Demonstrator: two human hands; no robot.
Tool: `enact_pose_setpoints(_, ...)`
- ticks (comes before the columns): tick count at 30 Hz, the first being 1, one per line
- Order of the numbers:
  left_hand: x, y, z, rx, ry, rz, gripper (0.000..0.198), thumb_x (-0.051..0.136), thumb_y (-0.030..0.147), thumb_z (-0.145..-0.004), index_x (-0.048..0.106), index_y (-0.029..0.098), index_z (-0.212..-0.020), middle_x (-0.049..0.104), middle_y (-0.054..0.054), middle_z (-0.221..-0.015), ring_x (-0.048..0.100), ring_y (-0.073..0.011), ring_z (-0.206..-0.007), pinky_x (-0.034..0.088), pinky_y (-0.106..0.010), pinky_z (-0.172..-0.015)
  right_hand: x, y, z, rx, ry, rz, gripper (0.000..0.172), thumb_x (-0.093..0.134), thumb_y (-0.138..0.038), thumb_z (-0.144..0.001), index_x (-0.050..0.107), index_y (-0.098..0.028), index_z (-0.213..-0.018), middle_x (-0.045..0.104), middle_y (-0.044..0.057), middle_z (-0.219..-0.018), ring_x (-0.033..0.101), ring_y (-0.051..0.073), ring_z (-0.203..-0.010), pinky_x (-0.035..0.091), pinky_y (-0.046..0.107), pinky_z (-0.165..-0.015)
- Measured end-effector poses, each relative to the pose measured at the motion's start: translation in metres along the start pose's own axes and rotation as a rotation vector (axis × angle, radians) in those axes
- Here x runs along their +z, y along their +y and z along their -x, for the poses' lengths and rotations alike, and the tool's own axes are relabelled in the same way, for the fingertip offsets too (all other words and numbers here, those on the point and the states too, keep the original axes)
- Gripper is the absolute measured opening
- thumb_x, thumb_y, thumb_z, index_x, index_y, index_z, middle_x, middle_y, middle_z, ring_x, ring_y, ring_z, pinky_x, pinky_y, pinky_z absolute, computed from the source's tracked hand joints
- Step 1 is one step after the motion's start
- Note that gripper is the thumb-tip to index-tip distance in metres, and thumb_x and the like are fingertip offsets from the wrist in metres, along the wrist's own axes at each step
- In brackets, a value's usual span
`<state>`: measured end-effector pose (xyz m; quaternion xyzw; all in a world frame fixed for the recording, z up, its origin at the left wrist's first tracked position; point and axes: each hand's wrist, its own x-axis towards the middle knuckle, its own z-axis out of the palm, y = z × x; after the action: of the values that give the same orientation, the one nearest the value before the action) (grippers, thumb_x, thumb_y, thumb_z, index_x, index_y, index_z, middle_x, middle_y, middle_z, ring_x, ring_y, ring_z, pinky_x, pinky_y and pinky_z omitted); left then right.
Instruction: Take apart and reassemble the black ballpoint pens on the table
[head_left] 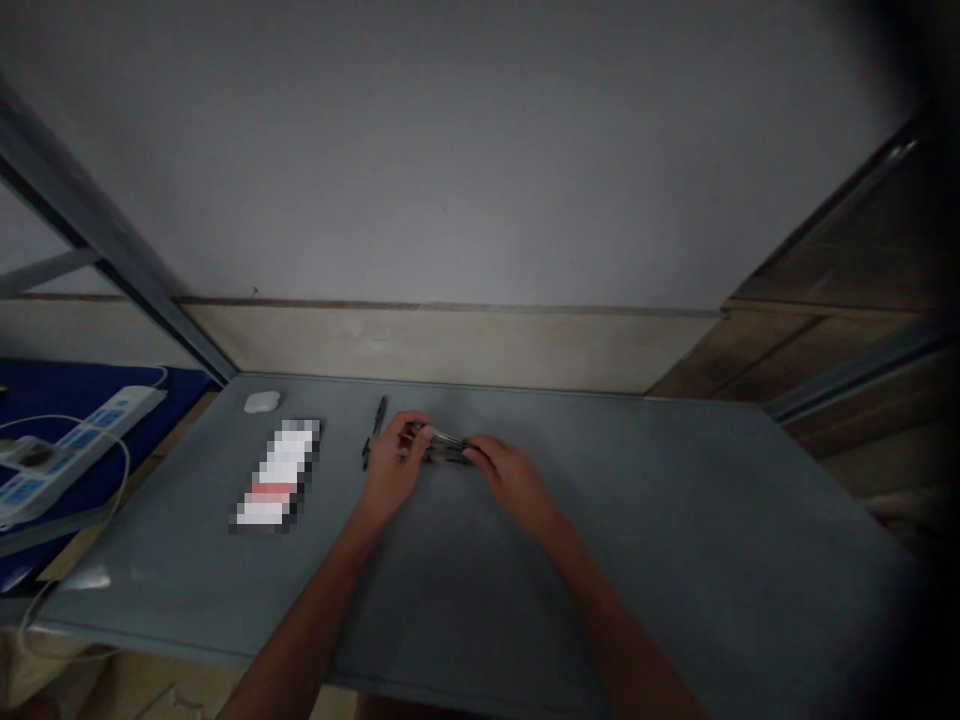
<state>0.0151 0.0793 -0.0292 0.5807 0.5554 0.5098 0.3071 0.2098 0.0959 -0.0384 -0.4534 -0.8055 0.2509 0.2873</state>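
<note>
Head view: left hand and right hand, fingers pinched, hold slim pens, probably two, between them over the table; two-handed handling looks like the step, calling next for steady pinches. Another pen lies beside the left hand.

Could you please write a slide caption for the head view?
Left hand and right hand hold pens over a grey table, another pen lying to the left.

I see a white case near a blurred phone on the counter, and a power strip off left.
</note>
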Motion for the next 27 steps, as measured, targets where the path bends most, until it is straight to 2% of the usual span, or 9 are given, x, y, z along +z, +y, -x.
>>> enact_pose_setpoints(6, -0.001, -0.004, -0.004, -0.099, 0.044, 0.231, 0.033, 0.057, 0.049, -0.087, 0.063, 0.017, -0.089, 0.054, 0.003, -0.062, 0.048, -0.0078, -0.054, 0.038, -0.019, -0.054, 0.003, -0.014, 0.001, 0.039, -0.074, -0.201, 0.025, 0.046, -0.032, -0.097, 0.064, -0.019, -0.086, 0.065, 0.002, -0.075, 0.058, 0.017, -0.069, 0.042, 0.026, -0.065)
enact_pose_setpoints(8, -0.002, -0.002, -0.005, -0.127, 0.058, 0.301, 0.034, 0.059, 0.05, -0.086, 0.066, 0.016, -0.087, 0.059, 0.001, -0.069, 0.05, -0.0075, -0.056, 0.039, -0.02, -0.054, 0.003, -0.016, 0.003, 0.05, -0.114, -0.279, 0.026, 0.045, -0.033, -0.097, 0.065, -0.019, -0.089, 0.063, 0.002, -0.075, 0.056, 0.016, -0.067, 0.041, 0.025, -0.062)
enact_pose_setpoints(11, -0.005, 0.002, -0.005, -0.164, 0.039, 0.426, 0.035, 0.061, 0.05, -0.085, 0.067, 0.015, -0.087, 0.067, -0.004, -0.084, 0.058, -0.0105, -0.066, 0.044, -0.022, -0.059, 0.0, -0.016, 0.004, 0.059, -0.252, -0.409, 0.027, 0.044, -0.033, -0.097, 0.065, -0.017, -0.093, 0.058, 0.0, -0.072, 0.051, 0.013, -0.062, 0.038, 0.023, -0.057)
enact_pose_setpoints(13, -0.006, 0.004, -0.005, -0.172, 0.008, 0.484, 0.034, 0.061, 0.048, -0.086, 0.066, 0.015, -0.086, 0.069, -0.005, -0.085, 0.062, -0.0127, -0.07, 0.047, -0.023, -0.062, -0.001, -0.016, 0.005, 0.08, -0.341, -0.472, 0.027, 0.043, -0.032, -0.097, 0.064, -0.016, -0.091, 0.054, -0.001, -0.068, 0.048, 0.012, -0.057, 0.037, 0.022, -0.053)
enact_pose_setpoints(15, -0.006, 0.005, -0.005, -0.185, 0.0, 0.517, 0.033, 0.062, 0.047, -0.085, 0.064, 0.015, -0.085, 0.07, -0.005, -0.082, 0.065, -0.0138, -0.07, 0.048, -0.025, -0.065, -0.002, -0.017, 0.005, 0.098, -0.37, -0.474, 0.027, 0.044, -0.032, -0.096, 0.062, -0.016, -0.082, 0.051, -0.003, -0.063, 0.046, 0.011, -0.054, 0.035, 0.022, -0.052)
enact_pose_setpoints(18, -0.006, 0.004, -0.005, -0.213, -0.001, 0.546, 0.032, 0.066, 0.047, -0.083, 0.064, 0.014, -0.085, 0.071, -0.006, -0.081, 0.068, -0.0159, -0.072, 0.05, -0.026, -0.068, 0.001, -0.02, 0.005, 0.078, -0.295, -0.377, 0.029, 0.049, -0.027, -0.094, 0.055, -0.018, -0.066, 0.049, -0.003, -0.059, 0.046, 0.011, -0.054, 0.033, 0.023, -0.052)
enact_pose_setpoints(21, -0.007, 0.004, -0.005, -0.217, -0.009, 0.549, 0.033, 0.067, 0.046, -0.082, 0.065, 0.014, -0.085, 0.073, -0.007, -0.082, 0.069, -0.0175, -0.076, 0.051, -0.027, -0.07, 0.004, -0.022, 0.005, 0.036, -0.198, -0.267, 0.03, 0.052, -0.021, -0.091, 0.051, -0.019, -0.061, 0.049, -0.003, -0.056, 0.047, 0.012, -0.054, 0.032, 0.024, -0.053)
enact_pose_setpoints(27, -0.003, 0.005, -0.003, -0.268, 0.093, 0.55, 0.035, 0.071, 0.048, -0.077, 0.065, 0.013, -0.079, 0.073, -0.008, -0.077, 0.071, -0.0197, -0.074, 0.053, -0.029, -0.068, 0.014, -0.024, 0.007, -0.04, -0.05, -0.072, 0.025, 0.056, -0.016, -0.089, 0.061, -0.019, -0.064, 0.065, 0.002, -0.067, 0.059, 0.017, -0.063, 0.04, 0.027, -0.06)
